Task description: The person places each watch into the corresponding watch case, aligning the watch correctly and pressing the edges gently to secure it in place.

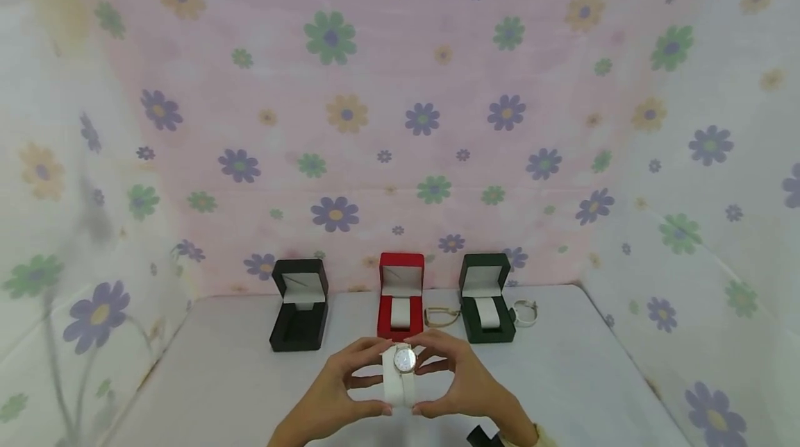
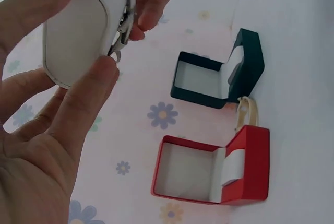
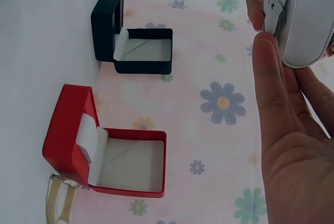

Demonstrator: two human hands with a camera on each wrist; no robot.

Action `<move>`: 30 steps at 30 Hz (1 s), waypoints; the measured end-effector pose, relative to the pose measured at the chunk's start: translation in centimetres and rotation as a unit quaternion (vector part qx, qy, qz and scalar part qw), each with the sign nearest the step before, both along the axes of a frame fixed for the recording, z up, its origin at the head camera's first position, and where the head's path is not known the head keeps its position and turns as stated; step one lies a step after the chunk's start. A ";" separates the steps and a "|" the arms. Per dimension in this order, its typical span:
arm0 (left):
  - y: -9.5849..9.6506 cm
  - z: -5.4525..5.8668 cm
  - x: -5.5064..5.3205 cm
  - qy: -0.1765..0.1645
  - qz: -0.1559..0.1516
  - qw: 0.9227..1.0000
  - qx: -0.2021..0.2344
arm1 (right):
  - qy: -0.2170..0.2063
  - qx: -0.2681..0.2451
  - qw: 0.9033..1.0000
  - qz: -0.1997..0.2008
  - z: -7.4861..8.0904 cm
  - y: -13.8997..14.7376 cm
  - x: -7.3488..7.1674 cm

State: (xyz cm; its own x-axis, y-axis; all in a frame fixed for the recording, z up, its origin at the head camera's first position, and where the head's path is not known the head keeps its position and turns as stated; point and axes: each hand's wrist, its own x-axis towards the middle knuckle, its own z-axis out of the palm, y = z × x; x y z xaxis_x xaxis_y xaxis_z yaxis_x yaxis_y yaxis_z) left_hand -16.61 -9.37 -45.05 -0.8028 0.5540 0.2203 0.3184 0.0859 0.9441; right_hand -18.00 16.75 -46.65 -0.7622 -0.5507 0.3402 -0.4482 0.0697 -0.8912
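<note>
Between both hands is a white watch cushion (image 1: 392,386), with a white-strapped wristwatch (image 1: 405,361) wrapped around it and its round dial face up. My left hand (image 1: 340,386) pinches the cushion's left side, thumb below and fingers above. From the right, my right hand (image 1: 467,376) grips the strap side in the same way. The cushion's flat oval end (image 2: 75,36) faces the left wrist camera. Strap holes and the loose strap end (image 3: 276,10) show in the right wrist view. Just beyond the hands stands an open red watch box (image 1: 382,308) with a white cushion inside.
An open dark box (image 1: 297,344) with no cushion stands at the left. To the right is an open dark green box (image 1: 505,327) holding a cushion. A tan-strapped watch (image 1: 441,323) and a white watch (image 1: 526,321) lie beside the boxes. Flowered cloth (image 1: 375,176) hangs behind.
</note>
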 end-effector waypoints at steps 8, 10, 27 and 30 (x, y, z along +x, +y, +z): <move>0.6 -1.5 0.3 -0.021 -0.019 1.000 -0.001 | 0.007 0.028 1.000 -0.007 -1.4 0.2 0.4; 0.7 -1.9 0.4 -0.027 -0.019 0.999 0.003 | 0.002 0.031 1.000 -0.007 -1.6 0.2 0.4; 0.9 -2.4 0.7 0.037 0.039 0.998 0.041 | 0.107 0.023 0.993 -0.053 0.6 -0.5 1.3; 1.0 -2.3 0.6 0.069 0.039 0.996 0.040 | 0.122 0.032 0.989 -0.074 1.1 -1.0 1.2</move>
